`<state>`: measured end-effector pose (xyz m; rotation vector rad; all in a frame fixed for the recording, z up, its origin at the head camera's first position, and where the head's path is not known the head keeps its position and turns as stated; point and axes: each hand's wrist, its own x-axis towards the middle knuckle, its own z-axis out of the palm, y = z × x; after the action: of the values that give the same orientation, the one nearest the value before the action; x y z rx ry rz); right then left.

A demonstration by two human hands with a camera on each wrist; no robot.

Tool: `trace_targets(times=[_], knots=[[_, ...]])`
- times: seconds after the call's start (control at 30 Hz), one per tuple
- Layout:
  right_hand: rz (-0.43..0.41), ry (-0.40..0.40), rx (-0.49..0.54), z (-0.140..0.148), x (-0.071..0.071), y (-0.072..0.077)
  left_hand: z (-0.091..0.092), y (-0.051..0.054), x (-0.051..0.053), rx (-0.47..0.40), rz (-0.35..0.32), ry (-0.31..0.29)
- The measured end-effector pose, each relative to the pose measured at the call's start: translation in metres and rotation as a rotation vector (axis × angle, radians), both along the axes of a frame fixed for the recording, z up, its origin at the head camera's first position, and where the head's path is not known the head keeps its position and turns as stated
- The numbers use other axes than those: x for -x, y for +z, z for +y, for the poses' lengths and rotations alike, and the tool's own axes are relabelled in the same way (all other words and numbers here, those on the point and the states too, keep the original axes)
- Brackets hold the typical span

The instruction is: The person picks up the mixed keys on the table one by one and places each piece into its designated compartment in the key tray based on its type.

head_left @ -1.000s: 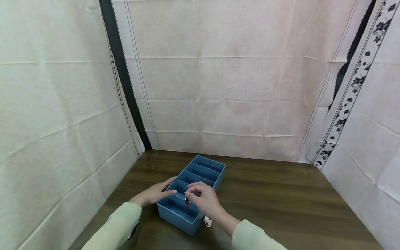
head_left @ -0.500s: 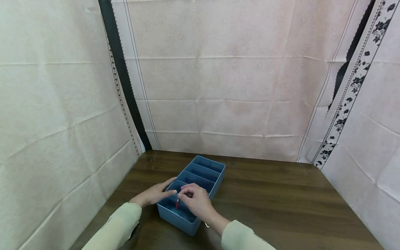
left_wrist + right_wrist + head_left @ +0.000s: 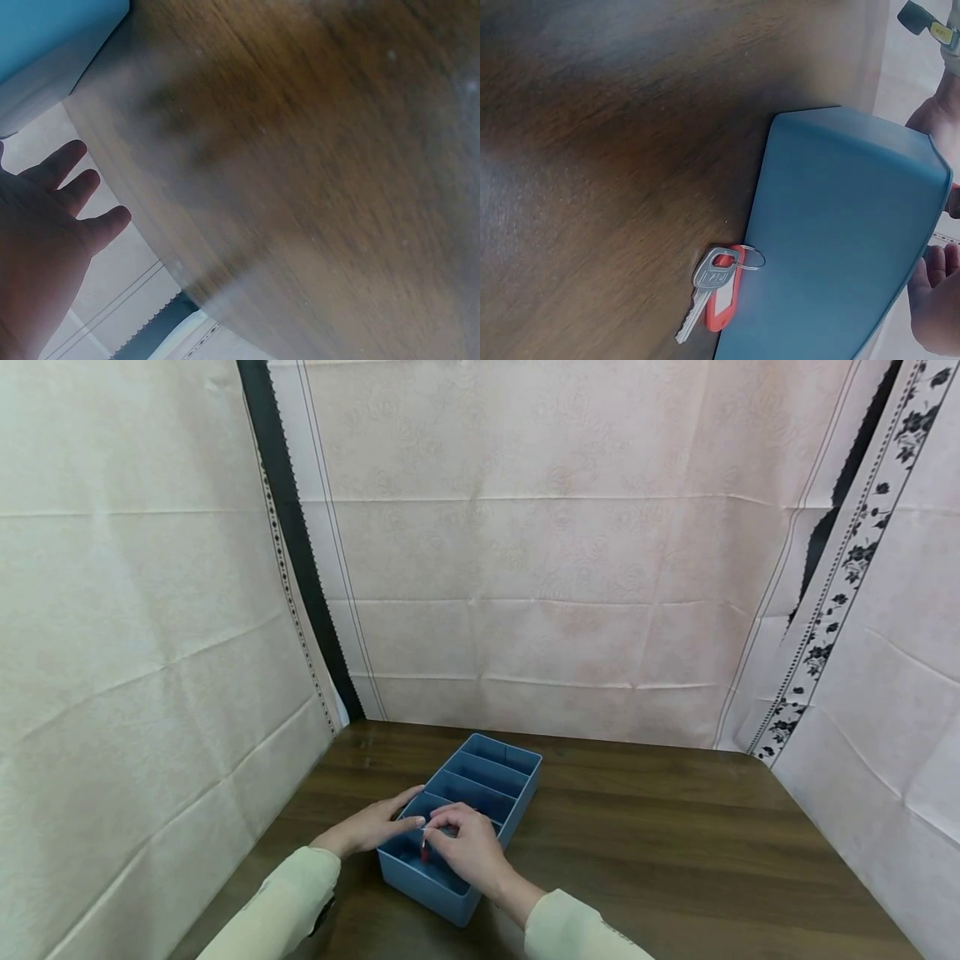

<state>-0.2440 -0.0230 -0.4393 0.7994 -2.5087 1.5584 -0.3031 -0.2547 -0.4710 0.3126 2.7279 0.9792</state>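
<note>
A blue divided box [image 3: 423, 893] stands at a slant on the table. My left hand [image 3: 367, 827] rests at its left rim, thumb reaching over the edge; in the left wrist view the visible fingers are straight and spread beside the box. Over the nearest compartments, my right hand [image 3: 465, 847] pinches a small red key tag [image 3: 425, 853] between thumb and fingers, and the tag hangs down. Whether a key hangs with it is too small to tell. In the right wrist view, a silver key [image 3: 705, 289] with another red tag [image 3: 724, 304] lies on the table against the box's outer side.
The brown wooden table [image 3: 637, 843] extends to the right of the box. Pale cloth [image 3: 555, 568] hangs behind it and along both sides. The box has several compartments split by thin dividers.
My right hand has moved left, carrying the red key tag over the near compartment. My right arm now covers the key on the table in the head view. My left hand has stayed put.
</note>
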Motion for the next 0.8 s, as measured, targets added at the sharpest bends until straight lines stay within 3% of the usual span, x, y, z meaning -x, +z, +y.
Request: trace_targets(times=[0.27,0.5,0.8], knots=[[0.025,0.016,0.012,0.002,-0.001,0.000,0.000,0.001,-0.002,-0.001,-0.001,-0.002],[-0.033,-0.010,0.054,0.014,0.003,0.003,0.001,0.002,-0.005,-0.008,0.003,0.000],[-0.024,-0.016,0.085,0.037,0.008,0.005,0.002,0.003,-0.005,-0.014,-0.007,0.020]])
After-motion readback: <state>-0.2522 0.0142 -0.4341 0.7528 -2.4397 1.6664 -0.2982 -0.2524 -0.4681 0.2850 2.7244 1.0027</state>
